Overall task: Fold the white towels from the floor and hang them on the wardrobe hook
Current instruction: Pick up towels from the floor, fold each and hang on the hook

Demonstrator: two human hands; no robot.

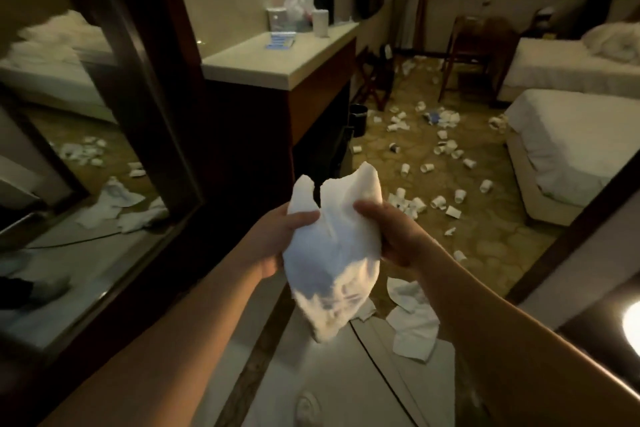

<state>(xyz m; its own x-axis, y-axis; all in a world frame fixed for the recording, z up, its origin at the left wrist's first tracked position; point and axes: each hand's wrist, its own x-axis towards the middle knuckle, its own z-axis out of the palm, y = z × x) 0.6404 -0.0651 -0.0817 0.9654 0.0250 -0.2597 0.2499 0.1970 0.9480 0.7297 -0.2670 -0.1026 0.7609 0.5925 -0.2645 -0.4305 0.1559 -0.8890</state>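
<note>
A white towel [332, 253] hangs in front of me, held up between both hands. My left hand [277, 239] grips its left edge and my right hand [391, 232] grips its right edge. The lower part of the towel dangles, blurred by motion. More white towels [412, 319] lie crumpled on the floor just below and to the right of my right forearm. No wardrobe hook is visible.
A dark-framed mirror [79, 135] fills the left side. Behind it stands a counter [277, 55] with a light top. Several paper cups [415, 204] litter the patterned floor. Two beds [571, 135] stand at the right, a wooden chair [474, 52] farther back.
</note>
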